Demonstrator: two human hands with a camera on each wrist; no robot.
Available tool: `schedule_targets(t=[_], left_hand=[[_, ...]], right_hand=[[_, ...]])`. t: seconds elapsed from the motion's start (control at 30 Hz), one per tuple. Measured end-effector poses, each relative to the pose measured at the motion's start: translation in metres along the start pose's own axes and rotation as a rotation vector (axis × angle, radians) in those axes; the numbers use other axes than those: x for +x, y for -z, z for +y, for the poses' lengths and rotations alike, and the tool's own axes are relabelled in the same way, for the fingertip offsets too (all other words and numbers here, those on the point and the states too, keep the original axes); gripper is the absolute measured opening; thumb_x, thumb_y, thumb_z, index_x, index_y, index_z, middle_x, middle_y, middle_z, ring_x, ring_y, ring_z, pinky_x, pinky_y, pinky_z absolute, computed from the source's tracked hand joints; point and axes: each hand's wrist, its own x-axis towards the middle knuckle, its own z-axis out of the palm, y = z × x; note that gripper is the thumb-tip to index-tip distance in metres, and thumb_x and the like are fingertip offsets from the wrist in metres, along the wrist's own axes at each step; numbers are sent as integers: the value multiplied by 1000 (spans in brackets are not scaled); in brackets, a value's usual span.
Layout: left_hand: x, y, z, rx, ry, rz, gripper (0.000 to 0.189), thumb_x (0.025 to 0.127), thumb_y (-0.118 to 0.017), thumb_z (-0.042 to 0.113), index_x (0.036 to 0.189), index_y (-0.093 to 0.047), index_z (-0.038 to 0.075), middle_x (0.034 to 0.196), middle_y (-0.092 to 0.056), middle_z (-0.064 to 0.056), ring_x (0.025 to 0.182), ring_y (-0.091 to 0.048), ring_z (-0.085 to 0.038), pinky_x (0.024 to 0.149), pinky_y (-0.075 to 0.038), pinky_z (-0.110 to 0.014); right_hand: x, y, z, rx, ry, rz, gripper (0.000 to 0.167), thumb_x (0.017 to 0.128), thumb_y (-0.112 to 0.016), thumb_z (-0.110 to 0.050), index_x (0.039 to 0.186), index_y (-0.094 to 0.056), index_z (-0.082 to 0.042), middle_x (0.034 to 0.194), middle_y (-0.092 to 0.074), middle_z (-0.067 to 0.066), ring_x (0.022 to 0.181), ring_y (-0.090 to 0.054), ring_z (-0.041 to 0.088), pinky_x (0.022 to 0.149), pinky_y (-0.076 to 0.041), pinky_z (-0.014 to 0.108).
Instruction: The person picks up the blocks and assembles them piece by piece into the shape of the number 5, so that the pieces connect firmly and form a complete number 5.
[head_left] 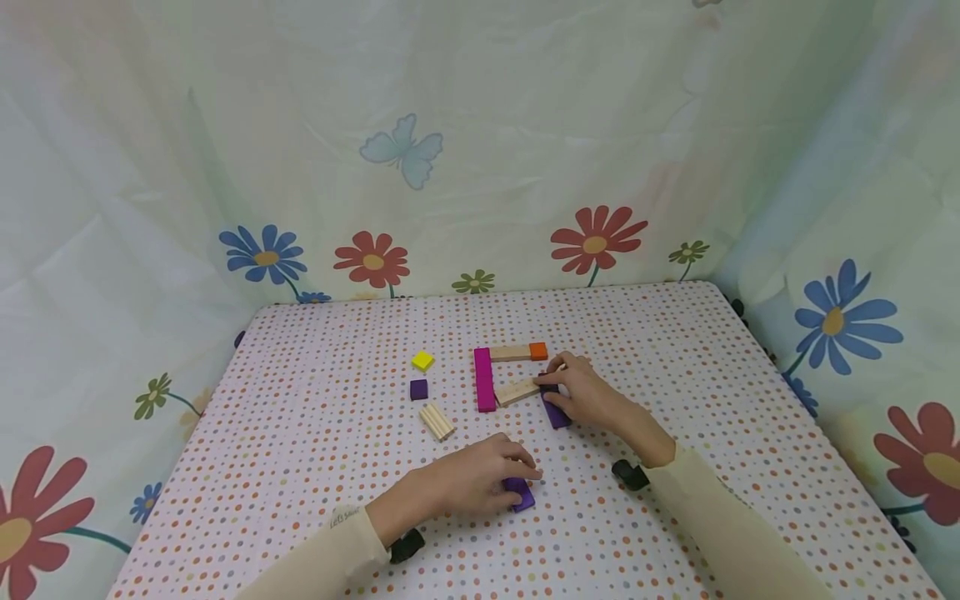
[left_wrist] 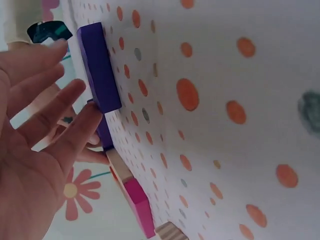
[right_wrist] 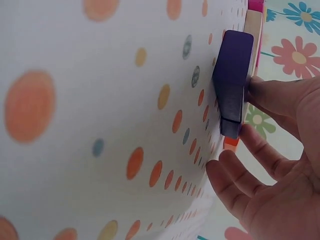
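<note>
A short purple block (head_left: 522, 493) lies on the table under my left hand (head_left: 483, 477). In the left wrist view that hand's fingers are extended, with one fingertip at the far end of the same purple block (left_wrist: 100, 70). My right hand (head_left: 585, 392) pinches another purple block (head_left: 555, 410) with thumb and forefinger; its other fingers are spread. In the right wrist view, a seam crosses this purple block (right_wrist: 235, 65) near its far end. The purple block meets a plain wooden block (head_left: 517, 391), which slants from a magenta strip (head_left: 484, 379).
Another wooden piece (head_left: 510, 353) runs from the magenta strip's far end to an orange cube (head_left: 537, 351). To the left lie a yellow block (head_left: 423, 361), a purple cube (head_left: 418, 389) and a bundle of wooden sticks (head_left: 437, 422). Flowered sheeting (head_left: 480, 167) surrounds the dotted tabletop (head_left: 315, 400).
</note>
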Motion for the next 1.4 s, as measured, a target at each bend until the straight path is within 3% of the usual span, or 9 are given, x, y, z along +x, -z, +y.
schedule_targets(t=[0.17, 0.4, 0.67, 1.07, 1.4], left_hand=[[-4, -3, -1, 32, -22, -22, 35, 102, -71, 17, 136, -72, 24, 144, -65, 5, 137, -54, -14, 114, -49, -23], [-3, -9, -1, 79, 22, 17, 30, 104, -66, 10, 132, -75, 19, 136, -71, 5, 131, -60, -10, 113, -50, -19], [-1, -9, 1, 112, 100, 38, 30, 98, -76, 20, 128, -78, 22, 131, -73, 5, 123, -65, -8, 103, -55, -18], [4, -10, 4, 72, 201, 102, 34, 96, -80, 26, 128, -78, 15, 123, -77, 1, 116, -70, -10, 99, -58, -20], [10, -18, 9, 119, 204, 193, 31, 96, -81, 30, 121, -80, 12, 115, -78, 0, 109, -71, -10, 93, -59, -18]], right_hand=[[0, 0, -1, 4, 1, 1, 33, 100, -72, -11, 133, -75, -8, 127, -58, 16, 112, -54, 33, 97, -47, 53], [0, 1, -1, 12, -4, -9, 33, 101, -71, -10, 133, -75, -8, 127, -58, 16, 112, -53, 32, 97, -46, 53], [0, 0, 1, 12, 2, -11, 33, 101, -71, -10, 134, -74, -8, 128, -57, 17, 111, -53, 31, 97, -45, 52], [0, -2, 2, 11, -5, -8, 33, 101, -72, -11, 134, -74, -10, 128, -57, 14, 112, -53, 30, 97, -46, 52], [-2, -1, 1, 27, 3, 6, 33, 100, -72, -10, 133, -75, -9, 129, -58, 16, 116, -54, 33, 103, -46, 55]])
